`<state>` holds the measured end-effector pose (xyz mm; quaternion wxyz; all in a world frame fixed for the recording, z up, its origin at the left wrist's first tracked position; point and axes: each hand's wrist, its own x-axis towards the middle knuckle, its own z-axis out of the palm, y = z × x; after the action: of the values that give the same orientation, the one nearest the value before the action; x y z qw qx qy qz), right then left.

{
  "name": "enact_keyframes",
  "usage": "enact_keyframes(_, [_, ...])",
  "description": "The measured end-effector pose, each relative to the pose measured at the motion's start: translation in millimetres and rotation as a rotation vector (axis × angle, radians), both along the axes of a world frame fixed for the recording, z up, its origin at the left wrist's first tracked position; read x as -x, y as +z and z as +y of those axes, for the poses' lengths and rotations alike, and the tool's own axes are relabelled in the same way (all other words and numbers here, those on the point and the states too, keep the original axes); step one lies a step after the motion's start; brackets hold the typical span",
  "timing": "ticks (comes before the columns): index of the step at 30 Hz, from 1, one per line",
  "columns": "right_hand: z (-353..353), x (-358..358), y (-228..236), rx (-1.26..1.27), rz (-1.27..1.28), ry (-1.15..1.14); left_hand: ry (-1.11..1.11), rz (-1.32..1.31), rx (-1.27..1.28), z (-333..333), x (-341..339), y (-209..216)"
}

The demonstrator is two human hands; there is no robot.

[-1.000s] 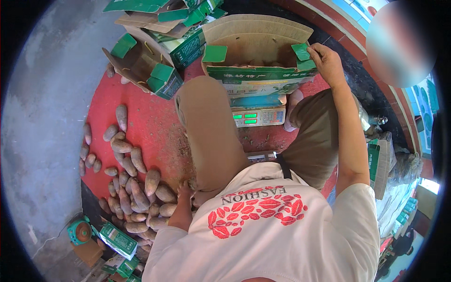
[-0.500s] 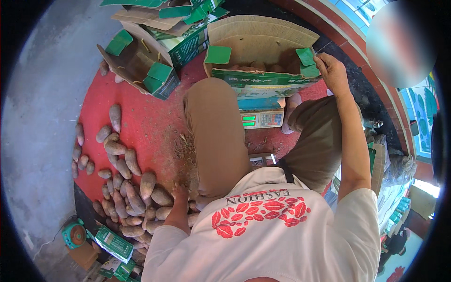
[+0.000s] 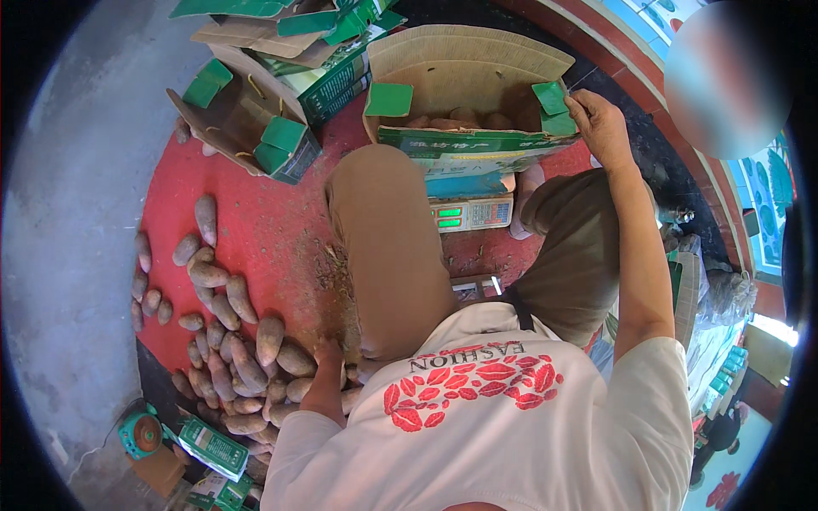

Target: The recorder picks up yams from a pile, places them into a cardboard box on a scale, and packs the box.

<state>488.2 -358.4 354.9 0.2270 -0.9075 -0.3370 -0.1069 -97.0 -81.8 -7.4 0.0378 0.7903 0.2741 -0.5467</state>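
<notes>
A green and brown cardboard box (image 3: pixel 473 146) stands open in front of me, with reddish sweet potatoes (image 3: pixel 464 117) inside. My right hand (image 3: pixel 603 129) is closed on the box's right edge, beside a green corner flap. Under the box is a scale (image 3: pixel 471 215) with lit green displays. Down by my left knee, my left hand (image 3: pixel 327 351) hangs low at the edge of a heap of sweet potatoes (image 3: pixel 247 368). Its fingers are small and unclear, so I cannot make out whether they hold anything.
Another open box (image 3: pixel 245 128) sits at the far left, against stacked green cartons (image 3: pixel 336 81). Loose sweet potatoes lie over the red mat (image 3: pixel 281 230). A teal round device (image 3: pixel 141 430) and a green carton (image 3: pixel 213 447) are at the lower left.
The whole view has shifted slightly. My right hand stays on the box edge and my left hand stays by the heap; nothing has clearly been picked up or put down.
</notes>
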Motion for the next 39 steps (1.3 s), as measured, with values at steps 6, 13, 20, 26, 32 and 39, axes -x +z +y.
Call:
enact_keyframes(6, [-2, 1, 1, 0.023, -0.086, 0.047, 0.24, -0.03, 0.052, -4, -11, 24])
enact_keyframes(13, [16, 2, 8, -0.049, -0.115, 0.115, 0.108, -0.102, 0.065, 25, 78, -29])
enact_keyframes(20, [11, 5, 6, -0.12, -0.124, 0.123, 1.032, -1.034, 0.023, 72, 12, 0])
enact_keyframes(26, [3, 3, 4, -0.133, -0.015, 0.194, 0.933, -1.469, -0.193, 115, -89, 121])
enact_keyframes(32, [-5, 17, 11, 0.131, 0.342, 0.381, 0.914, -1.708, -0.263, 131, -175, 278])
enact_keyframes(39, [-8, 21, 12, 0.245, 0.395, 0.404, 0.607, -2.051, -0.192, 96, -265, 404])
